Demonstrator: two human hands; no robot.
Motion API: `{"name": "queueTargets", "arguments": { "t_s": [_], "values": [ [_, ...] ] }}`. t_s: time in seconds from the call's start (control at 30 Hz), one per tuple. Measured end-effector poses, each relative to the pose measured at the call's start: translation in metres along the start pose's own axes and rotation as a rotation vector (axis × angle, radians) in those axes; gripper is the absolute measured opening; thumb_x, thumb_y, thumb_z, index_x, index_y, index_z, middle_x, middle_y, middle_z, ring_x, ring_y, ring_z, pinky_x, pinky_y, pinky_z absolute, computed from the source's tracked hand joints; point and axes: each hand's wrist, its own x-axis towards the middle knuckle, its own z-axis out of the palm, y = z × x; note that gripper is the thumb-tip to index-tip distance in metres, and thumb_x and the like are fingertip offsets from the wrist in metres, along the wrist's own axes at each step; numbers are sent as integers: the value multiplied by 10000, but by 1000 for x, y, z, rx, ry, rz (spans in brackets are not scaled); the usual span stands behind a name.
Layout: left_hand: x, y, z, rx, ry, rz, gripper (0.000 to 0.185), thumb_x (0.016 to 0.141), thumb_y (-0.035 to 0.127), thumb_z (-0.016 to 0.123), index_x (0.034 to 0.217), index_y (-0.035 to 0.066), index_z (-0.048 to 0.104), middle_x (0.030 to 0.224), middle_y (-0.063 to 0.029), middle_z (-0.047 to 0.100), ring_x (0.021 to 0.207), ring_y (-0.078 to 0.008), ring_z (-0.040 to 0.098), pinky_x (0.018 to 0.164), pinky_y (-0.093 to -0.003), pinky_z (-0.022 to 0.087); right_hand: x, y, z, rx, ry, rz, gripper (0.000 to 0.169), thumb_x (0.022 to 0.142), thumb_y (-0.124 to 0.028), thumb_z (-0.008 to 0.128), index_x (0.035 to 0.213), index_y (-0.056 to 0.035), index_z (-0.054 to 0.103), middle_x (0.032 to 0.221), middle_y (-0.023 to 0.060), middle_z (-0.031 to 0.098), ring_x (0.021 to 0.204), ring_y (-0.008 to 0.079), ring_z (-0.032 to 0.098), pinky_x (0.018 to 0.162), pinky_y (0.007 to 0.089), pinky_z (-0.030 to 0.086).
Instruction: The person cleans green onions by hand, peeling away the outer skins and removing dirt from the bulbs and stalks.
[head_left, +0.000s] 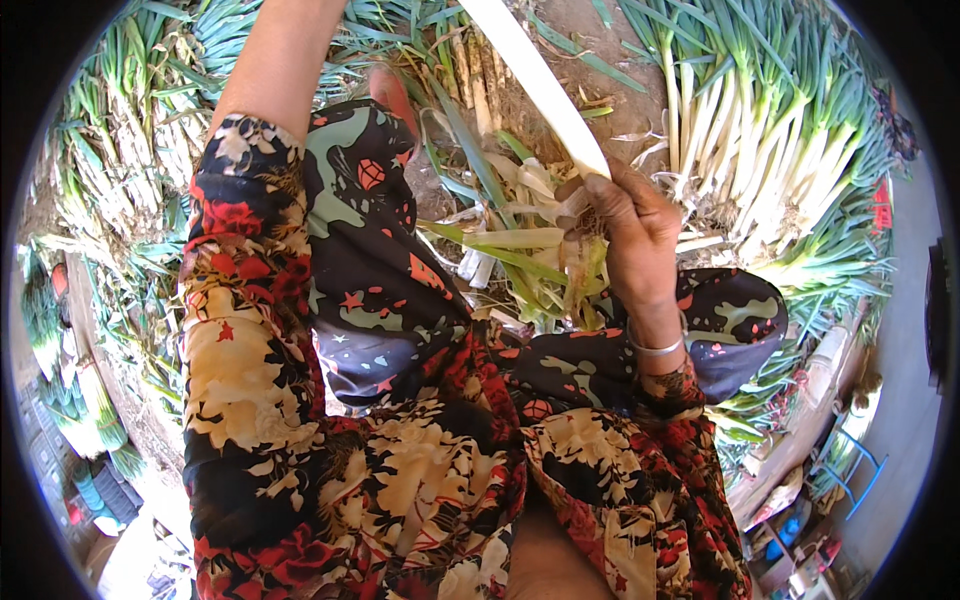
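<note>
My right hand (634, 225) grips the root end of a long green onion (544, 90). Its bare white shaft slants up and left out of the picture. Fine roots (589, 210) hang among my fingers. Limp peeled leaves (574, 277) dangle just below the hand. My left forearm (277, 60) reaches past the upper edge, so the left hand is out of view. Stripped skins and leaves (517, 195) lie on the ground between my legs.
Many green onions with white shafts (742, 142) are heaped at the right. Others with dry outer leaves (127, 142) are piled at the left. Several shafts (476, 71) lie ahead on the soil. My bent knees (367, 187) flank the scraps. A blue metal frame (862, 472) stands far right.
</note>
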Motion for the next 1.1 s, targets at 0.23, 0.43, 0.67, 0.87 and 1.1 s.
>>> {"name": "queueTargets", "arguments": {
  "t_s": [0.23,0.43,0.67,0.87,1.1],
  "values": [
    [0,0,-1,-27,255,-7,275,878,334,549,694,165,435,497,4,360,396,-148,341,385,-288,302,-13,32,-1,-38,267,-81,274,817,-59,657,1057,62,607,782,12,603,655,64,528,585,214,449],
    [-3,-5,5,-140,227,-73,441,884,310,537,545,191,281,419,40,248,362,-116,275,370,-261,252,-26,39,-2,192,341,-23,222,860,-133,634,974,58,644,743,4,602,622,60,497,584,197,425],
    [-3,-25,19,-119,179,-87,440,893,300,526,544,187,284,421,50,254,365,-112,277,363,-245,244,-30,52,-7,-114,441,-42,158,906,-115,554,915,25,627,615,9,533,532,60,461,472,227,395],
    [12,-33,5,-120,-171,-214,275,929,203,510,707,87,396,576,-5,322,501,-123,330,479,-269,306,-24,54,-15,-22,482,183,275,898,-241,549,910,33,575,681,86,590,533,144,561,457,295,440],
    [-65,-88,173,657,-152,66,231,893,248,571,950,25,582,762,-95,591,661,-144,574,599,-247,470,-48,30,-20,-186,465,5,227,903,-194,565,996,6,511,684,86,556,599,130,551,526,305,444]
  ]
}}
